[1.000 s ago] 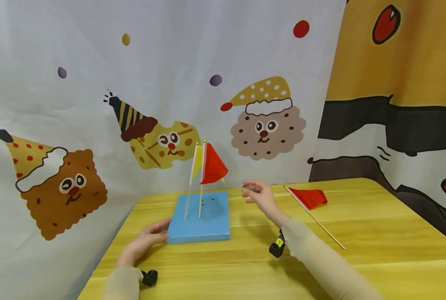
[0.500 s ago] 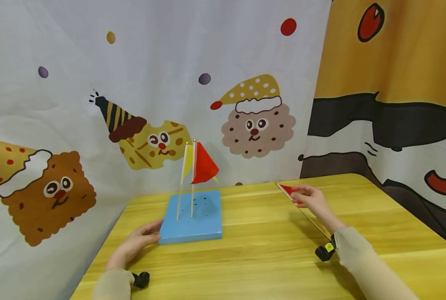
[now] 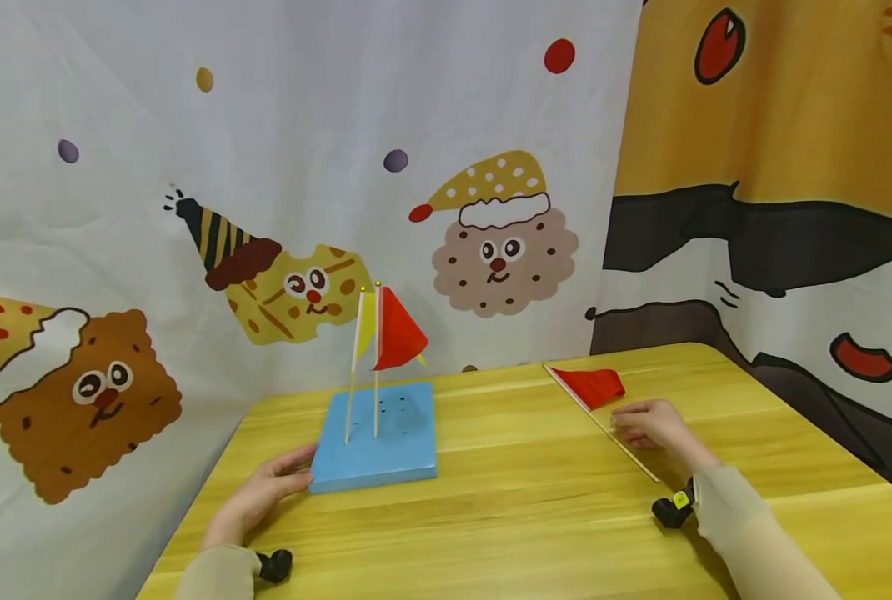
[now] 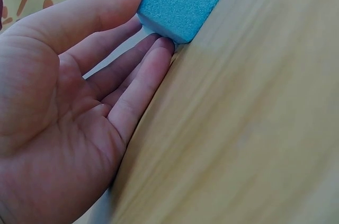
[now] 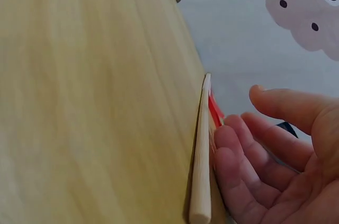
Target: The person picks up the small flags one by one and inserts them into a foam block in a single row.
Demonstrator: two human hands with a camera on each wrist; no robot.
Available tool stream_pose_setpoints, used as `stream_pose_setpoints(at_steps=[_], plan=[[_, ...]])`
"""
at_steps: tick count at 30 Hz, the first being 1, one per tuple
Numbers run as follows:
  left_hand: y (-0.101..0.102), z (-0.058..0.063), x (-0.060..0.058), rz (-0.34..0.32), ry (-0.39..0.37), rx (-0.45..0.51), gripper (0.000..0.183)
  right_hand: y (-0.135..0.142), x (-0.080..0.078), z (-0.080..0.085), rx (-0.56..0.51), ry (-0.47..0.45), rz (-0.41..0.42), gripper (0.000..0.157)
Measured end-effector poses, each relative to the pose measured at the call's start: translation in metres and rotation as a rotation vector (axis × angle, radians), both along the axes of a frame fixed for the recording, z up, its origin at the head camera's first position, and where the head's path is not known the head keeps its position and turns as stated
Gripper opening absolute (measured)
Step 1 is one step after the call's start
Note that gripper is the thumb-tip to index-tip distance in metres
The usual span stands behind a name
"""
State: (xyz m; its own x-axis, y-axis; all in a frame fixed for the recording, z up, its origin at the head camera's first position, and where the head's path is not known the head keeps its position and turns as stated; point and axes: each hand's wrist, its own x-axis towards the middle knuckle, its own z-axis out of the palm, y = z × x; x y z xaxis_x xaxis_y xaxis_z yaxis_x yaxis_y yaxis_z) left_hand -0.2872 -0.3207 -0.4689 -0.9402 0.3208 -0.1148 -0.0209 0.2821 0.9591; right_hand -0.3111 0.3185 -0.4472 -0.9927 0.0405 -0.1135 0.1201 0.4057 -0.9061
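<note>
Loose red flag (image 3: 588, 388) is seen lying on the wooden table (image 3: 521, 508), to the right of the blue block (image 3: 408, 458) and well apart from it; its stick is set diagonally, with the cloth at the far end. The right hand (image 3: 662, 429) is held beside the stick just below the cloth, with fingers loosely bent, thumb parted from them and nothing gripped; whether the fingertips touch the stick cannot be told. The left hand (image 3: 260, 493) is laid at the near left corner of the block, fingers nearly straight, thumb tip against the corner, no grip being closed around it. A yellow flag (image 3: 367, 325) and a second red flag (image 3: 399, 333) are stood upright in the block, where further small holes are noted. Handling, as judged: the loose flag is expected to be very light, its stick stiff but thin and liable to roll or snap if bent, its cloth limp. Hold is best taken on bare wood below the cloth, by thumb and fingertips. The block, grainy like foam, is presumed light and easily shifted, so steadying at its edge seems warranted.
</note>
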Motion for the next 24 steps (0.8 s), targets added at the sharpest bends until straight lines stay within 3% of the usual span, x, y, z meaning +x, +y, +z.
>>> stream_pose_setpoints(at_steps=[6,11,17,24], plan=[[0.002,0.001,0.001,-0.003,-0.006,0.015,0.070,0.003,-0.003,-0.001,0.052,-0.023,0.024,0.050],[-0.003,0.001,0.003,0.000,0.022,-0.007,0.069,-0.008,-0.006,0.001,0.152,-0.005,0.070,0.036],[-0.004,0.000,0.001,-0.005,0.023,-0.011,0.069,-0.019,-0.006,0.000,0.274,0.005,0.053,0.017],[0.000,-0.001,0.001,-0.010,0.018,-0.001,0.070,-0.025,-0.002,-0.003,0.385,0.038,0.058,0.018]])
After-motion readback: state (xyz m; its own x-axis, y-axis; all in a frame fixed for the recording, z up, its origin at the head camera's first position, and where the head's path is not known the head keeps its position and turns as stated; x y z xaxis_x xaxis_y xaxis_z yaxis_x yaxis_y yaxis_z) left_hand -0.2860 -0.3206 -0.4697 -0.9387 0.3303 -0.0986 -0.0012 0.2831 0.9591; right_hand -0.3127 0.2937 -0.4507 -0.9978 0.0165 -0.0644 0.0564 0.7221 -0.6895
